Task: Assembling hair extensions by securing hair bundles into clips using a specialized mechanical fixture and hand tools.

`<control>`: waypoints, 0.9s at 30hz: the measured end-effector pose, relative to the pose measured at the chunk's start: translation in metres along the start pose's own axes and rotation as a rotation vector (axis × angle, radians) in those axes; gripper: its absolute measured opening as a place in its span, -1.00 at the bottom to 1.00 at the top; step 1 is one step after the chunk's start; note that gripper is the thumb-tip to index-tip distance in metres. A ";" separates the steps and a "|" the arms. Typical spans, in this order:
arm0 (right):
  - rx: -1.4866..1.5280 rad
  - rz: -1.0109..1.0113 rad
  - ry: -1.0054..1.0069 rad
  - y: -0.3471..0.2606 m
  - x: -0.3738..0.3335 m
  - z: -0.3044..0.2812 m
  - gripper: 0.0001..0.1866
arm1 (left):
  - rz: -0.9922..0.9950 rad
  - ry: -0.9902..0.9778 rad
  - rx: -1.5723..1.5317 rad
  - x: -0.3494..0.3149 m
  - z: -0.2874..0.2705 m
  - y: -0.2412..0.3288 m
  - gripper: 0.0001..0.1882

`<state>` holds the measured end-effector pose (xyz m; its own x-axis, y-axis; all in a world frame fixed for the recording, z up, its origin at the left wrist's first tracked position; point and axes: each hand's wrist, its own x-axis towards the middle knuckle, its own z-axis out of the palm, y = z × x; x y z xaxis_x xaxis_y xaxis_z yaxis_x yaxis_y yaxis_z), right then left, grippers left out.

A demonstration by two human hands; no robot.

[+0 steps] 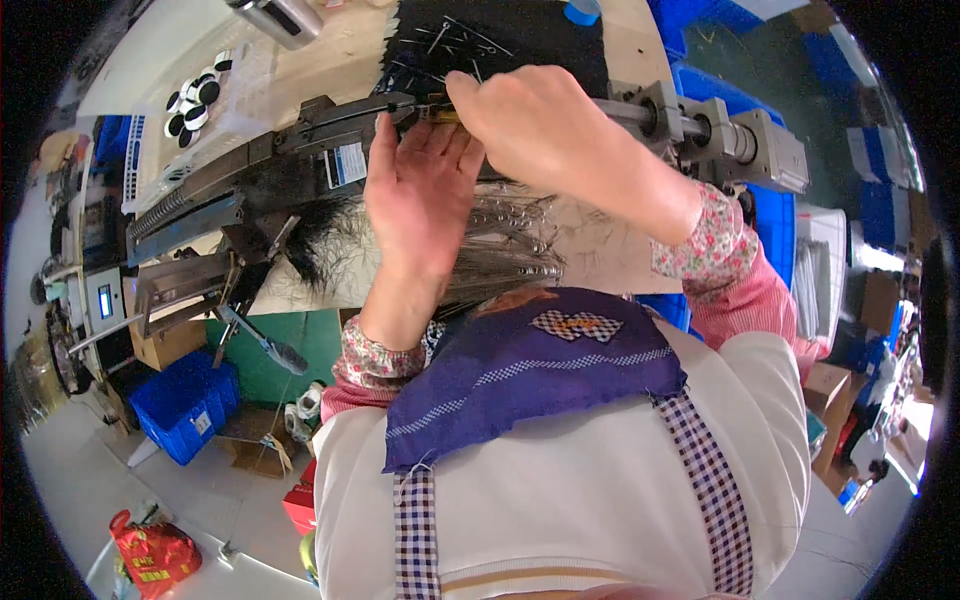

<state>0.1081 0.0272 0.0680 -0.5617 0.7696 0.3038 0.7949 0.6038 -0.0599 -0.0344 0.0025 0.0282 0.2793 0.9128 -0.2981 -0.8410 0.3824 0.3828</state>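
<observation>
My left hand is palm up under a long metal bench machine, thumb raised and fingers stretched out. Its fingertips reach a small brass-coloured part at the machine's middle. Over that same part curls my right hand, back of the hand upward and fingers closed; whatever they grip is hidden. Behind the hands, a black cloth carries several thin metal pins, some with looped ends. Bundles of thin wires lie on the bench in front of the machine.
A clear tray with black-and-white round pieces stands at the left, near a metal cup. The machine's cylindrical end juts out on the right, above blue bins. A blue crate and a red bag rest on the floor.
</observation>
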 end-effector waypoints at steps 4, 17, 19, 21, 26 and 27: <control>0.179 0.011 0.080 -0.001 -0.028 -0.001 -0.75 | 0.060 0.075 0.063 0.003 -0.010 -0.019 -0.66; 0.401 0.086 -0.308 0.000 -0.095 0.093 -0.78 | 0.151 -0.331 0.758 -0.077 -0.044 -0.003 -0.43; 0.343 0.046 -0.358 0.002 -0.094 0.109 -0.79 | 0.574 -0.258 1.274 -0.101 -0.073 0.019 -0.54; 0.291 -0.014 -0.407 -0.001 -0.090 0.114 -0.81 | 1.002 0.258 2.124 -0.115 -0.107 0.042 -0.36; 0.362 0.064 -0.414 0.001 -0.088 0.097 -0.85 | 0.693 1.640 2.417 -0.190 -0.246 0.153 -0.02; 0.358 0.051 -0.418 0.005 -0.091 0.093 -0.85 | 0.505 1.738 2.419 -0.209 -0.253 0.170 0.09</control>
<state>0.1419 -0.0202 -0.0485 -0.6261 0.7724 -0.1069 0.7365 0.5408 -0.4063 -0.3523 -0.1595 -0.0656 -0.6178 0.6468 0.4471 0.6643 0.7336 -0.1434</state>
